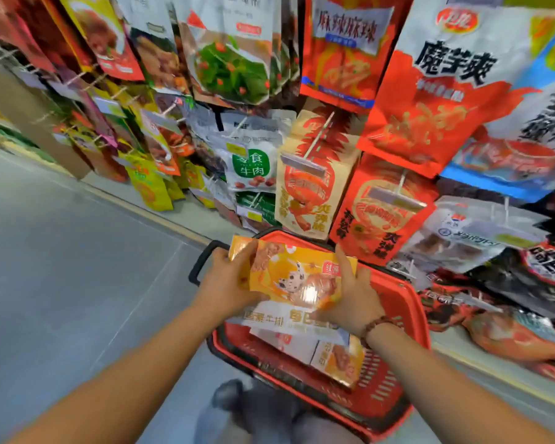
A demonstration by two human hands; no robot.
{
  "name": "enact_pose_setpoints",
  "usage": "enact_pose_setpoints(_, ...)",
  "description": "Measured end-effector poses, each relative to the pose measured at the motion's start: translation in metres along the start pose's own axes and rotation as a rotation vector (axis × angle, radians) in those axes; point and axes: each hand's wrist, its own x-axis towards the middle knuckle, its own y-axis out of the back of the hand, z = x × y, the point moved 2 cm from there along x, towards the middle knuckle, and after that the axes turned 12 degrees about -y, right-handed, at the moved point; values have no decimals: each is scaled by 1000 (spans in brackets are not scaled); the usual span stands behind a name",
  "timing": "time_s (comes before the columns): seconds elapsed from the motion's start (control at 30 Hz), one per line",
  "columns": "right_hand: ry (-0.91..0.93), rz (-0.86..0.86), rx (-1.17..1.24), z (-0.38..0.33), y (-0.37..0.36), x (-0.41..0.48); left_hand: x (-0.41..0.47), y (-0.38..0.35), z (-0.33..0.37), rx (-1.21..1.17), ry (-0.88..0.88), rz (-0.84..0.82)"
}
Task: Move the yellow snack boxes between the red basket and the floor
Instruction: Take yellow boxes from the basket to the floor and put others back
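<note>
A yellow snack box (297,278) with a spotted dog printed on it hangs over the red basket (407,302). My left hand (226,283) grips its left end, thumb on top. My right hand (354,293) grips its right end, a bead bracelet on the wrist. Inside the basket lies another yellow snack box (340,360), with a white-faced box side showing beneath the held one. The basket stands on the grey floor (77,267) in front of me.
Hanging snack bags fill the shelf wall behind the basket, among them a beige and red bag (308,187) and a red bag (378,216) just above the rim. The basket's black handle (202,261) sticks out left. My grey shoe (237,398) is near the basket's front.
</note>
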Motion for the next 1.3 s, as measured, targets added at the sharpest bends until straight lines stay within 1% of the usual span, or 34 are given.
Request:
enact_pose_setpoints(0.07, -74, 9, 18, 0, -18, 10, 20, -7, -15, 23, -36, -26)
enact_pose_setpoints(0.13, -130, 54, 44, 2, -39, 22, 37, -19, -30, 9, -72, -51)
enact_pose_setpoints(0.3, -242, 209, 196, 16, -97, 48, 68, -65, -78, -148, -140, -101)
enact_pose_setpoints(0.4, -272, 278, 321, 25, -128, 59, 76, -92, -100, -255, -138, -90)
enact_pose_setpoints(0.53, -294, 335, 361, 37, -168, 67, 81, -129, -127, -332, -108, -55)
enact_pose_setpoints(0.6, -340, 344, 379, 46, -192, 72, 83, -152, -144, -389, -103, -43)
enact_pose_setpoints(0.63, -362, 350, 391, 50, -203, 75, 83, -164, -154, -395, -97, -40)
enact_pose_setpoints(0.77, -422, 382, 426, 66, -239, 88, 82, -195, -179, -261, -111, -95)
enact_pose_setpoints(0.83, -430, 369, 416, 72, -252, 92, 81, -207, -189, -254, -109, -125)
enact_pose_setpoints(1.1, -515, 163, 326, 85, -280, 113, 73, -245, -211, -190, -76, -339)
enact_pose_setpoints(1.2, -526, 146, 275, 91, -290, 124, 76, -257, -218, -152, -38, -328)
enact_pose_setpoints(1.3, -538, 117, 258, 99, -303, 126, 74, -266, -220, -182, -23, -343)
